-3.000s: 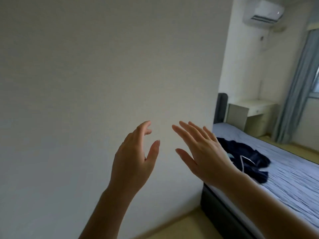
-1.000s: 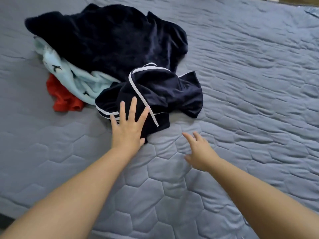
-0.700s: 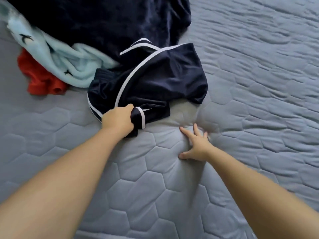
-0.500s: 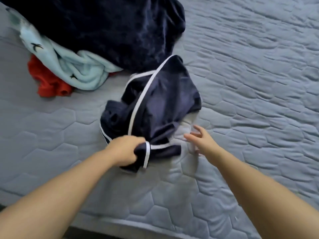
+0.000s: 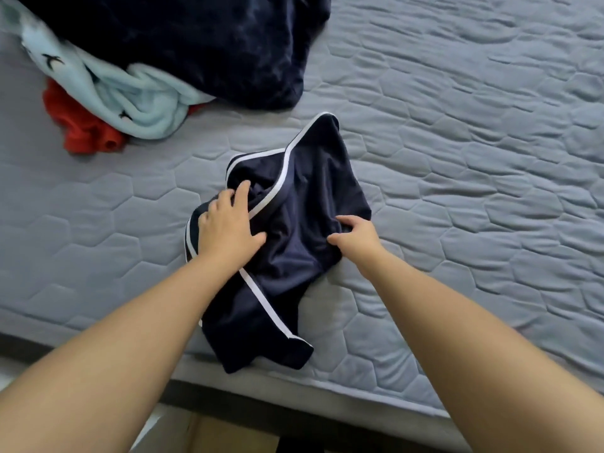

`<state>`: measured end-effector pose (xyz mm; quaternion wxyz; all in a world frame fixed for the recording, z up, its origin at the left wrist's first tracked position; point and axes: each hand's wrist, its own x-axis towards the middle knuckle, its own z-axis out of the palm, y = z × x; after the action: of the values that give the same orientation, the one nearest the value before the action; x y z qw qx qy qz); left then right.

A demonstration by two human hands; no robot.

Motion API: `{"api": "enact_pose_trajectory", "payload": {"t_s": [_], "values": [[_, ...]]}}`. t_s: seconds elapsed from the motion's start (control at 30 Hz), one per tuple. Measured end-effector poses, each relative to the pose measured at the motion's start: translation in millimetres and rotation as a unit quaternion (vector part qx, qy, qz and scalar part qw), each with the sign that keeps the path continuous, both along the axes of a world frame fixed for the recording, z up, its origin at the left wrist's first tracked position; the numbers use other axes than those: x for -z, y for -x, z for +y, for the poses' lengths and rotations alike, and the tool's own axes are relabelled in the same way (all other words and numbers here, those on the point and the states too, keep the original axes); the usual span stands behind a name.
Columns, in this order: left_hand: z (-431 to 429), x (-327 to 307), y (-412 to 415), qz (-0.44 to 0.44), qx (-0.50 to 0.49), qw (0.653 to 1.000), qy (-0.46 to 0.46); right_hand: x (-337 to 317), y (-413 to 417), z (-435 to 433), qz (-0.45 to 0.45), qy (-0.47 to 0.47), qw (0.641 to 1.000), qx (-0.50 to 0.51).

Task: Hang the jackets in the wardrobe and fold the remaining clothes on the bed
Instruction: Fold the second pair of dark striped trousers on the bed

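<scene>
Navy shorts with white trim [image 5: 304, 197] lie crumpled on the grey quilted bed [image 5: 474, 158], close to its near edge and apart from the pile. My left hand [image 5: 228, 227] rests flat on the shorts' left side, fingers reaching into a fold by the white trim. My right hand [image 5: 354, 238] pinches the fabric at the right side between thumb and curled fingers. One leg of the shorts trails toward the mattress edge.
A pile sits at the upper left of the bed: a large dark navy fleece garment [image 5: 202, 44], a light blue garment with bird prints [image 5: 108, 89] and a red piece [image 5: 81, 125] under it. The dark bed frame edge [image 5: 327, 403] runs along the bottom.
I turned from the wall to the bed. My left hand grabbed the shorts and dragged them off the pile toward me, then loosened onto them. My right hand moved from the mattress to pinch the fabric.
</scene>
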<state>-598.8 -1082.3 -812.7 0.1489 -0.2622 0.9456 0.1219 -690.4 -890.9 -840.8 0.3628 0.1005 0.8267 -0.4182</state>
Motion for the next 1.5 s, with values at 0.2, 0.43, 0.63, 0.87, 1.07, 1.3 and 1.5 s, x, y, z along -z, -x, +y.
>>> {"api": "enact_pose_trajectory", "payload": {"t_s": [0.2,0.43,0.63,0.87,1.07,1.3,1.5], "values": [[49.6,-8.1,-9.8,-0.101,0.153,0.941,-0.284,6.0,-12.8,86.7,-0.01,-0.243,0.962,-0.125],[16.5,0.5,-15.7,-0.072,0.134,0.985,-0.085,-19.8,0.8,112.0,0.096,-0.331,0.932,-0.11],[27.4,20.4,-28.5,-0.091,0.321,0.94,-0.069,-38.8,-23.8,42.5,0.31,-0.069,0.847,-0.426],[37.5,11.7,-45.3,-0.077,0.346,0.923,-0.151,-16.8,-54.0,50.9,0.158,-0.229,0.719,-0.636],[61.1,-31.1,-31.4,-0.154,0.384,0.908,-0.062,-44.0,-47.0,41.6,0.039,-0.248,0.712,-0.655],[66.0,-138.9,-3.8,-0.08,0.461,0.876,0.115,-149.2,-24.2,47.1,0.241,-0.221,0.588,-0.74],[77.0,-290.0,19.6,0.02,0.501,0.844,0.193,-278.3,-3.0,56.3,0.236,-0.238,0.597,-0.729]]}}
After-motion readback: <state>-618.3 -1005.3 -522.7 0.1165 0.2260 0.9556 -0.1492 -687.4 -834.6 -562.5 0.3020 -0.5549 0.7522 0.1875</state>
